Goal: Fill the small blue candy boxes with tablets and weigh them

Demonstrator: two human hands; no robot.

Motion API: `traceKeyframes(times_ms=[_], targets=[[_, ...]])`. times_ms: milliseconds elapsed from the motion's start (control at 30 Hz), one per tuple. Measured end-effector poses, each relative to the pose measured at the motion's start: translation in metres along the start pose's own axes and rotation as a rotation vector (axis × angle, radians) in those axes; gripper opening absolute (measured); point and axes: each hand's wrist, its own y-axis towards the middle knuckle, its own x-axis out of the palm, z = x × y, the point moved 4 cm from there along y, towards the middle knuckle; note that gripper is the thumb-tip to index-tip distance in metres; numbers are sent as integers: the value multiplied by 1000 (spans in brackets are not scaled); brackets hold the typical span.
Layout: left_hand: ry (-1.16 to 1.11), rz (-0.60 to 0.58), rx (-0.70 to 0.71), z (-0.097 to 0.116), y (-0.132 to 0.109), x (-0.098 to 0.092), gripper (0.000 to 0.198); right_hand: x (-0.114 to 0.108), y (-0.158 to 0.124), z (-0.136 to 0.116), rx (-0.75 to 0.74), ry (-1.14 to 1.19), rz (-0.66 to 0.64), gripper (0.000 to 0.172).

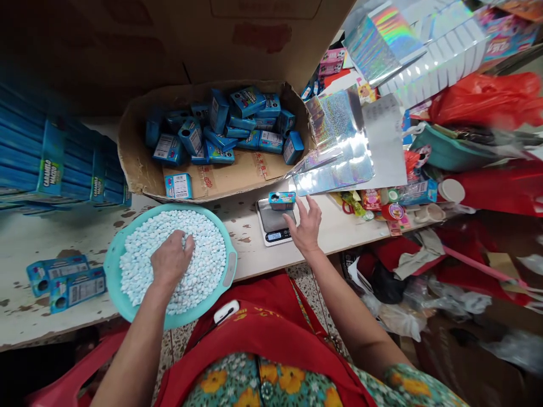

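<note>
My left hand is curled down into small pale candies that fill a turquoise plastic basin. Its fingertips are buried among them. To the right, a small blue candy box lies on a digital kitchen scale whose display is lit. My right hand is just right of the scale, fingers apart, thumb near the box; nothing shows in its grasp. Two more blue boxes, with round holes in their ends, lie left of the basin.
Behind the basin, a cut-down cardboard carton holds several blue boxes. Flat blue cartons are stacked at the left. Shiny holographic sheets lie right of the carton. Farther right are a red plastic bag and a teal basin.
</note>
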Motion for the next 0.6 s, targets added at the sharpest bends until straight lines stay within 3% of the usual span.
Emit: traceKeyframes(times_ms=[233,433,533,600], targets=[[-39,-46,-29,1,3,0,42,2,6,14,40,167,-9,48],[-55,-67,-87,1,6,-3,41,7,15,22,145,347,-8,54],[-248,-2,-178,-6,10,-7,31,11,26,24,196,466,-82,65],[-605,57,-245,-11,13,-9,20,12,29,22,182,438,-129,59]])
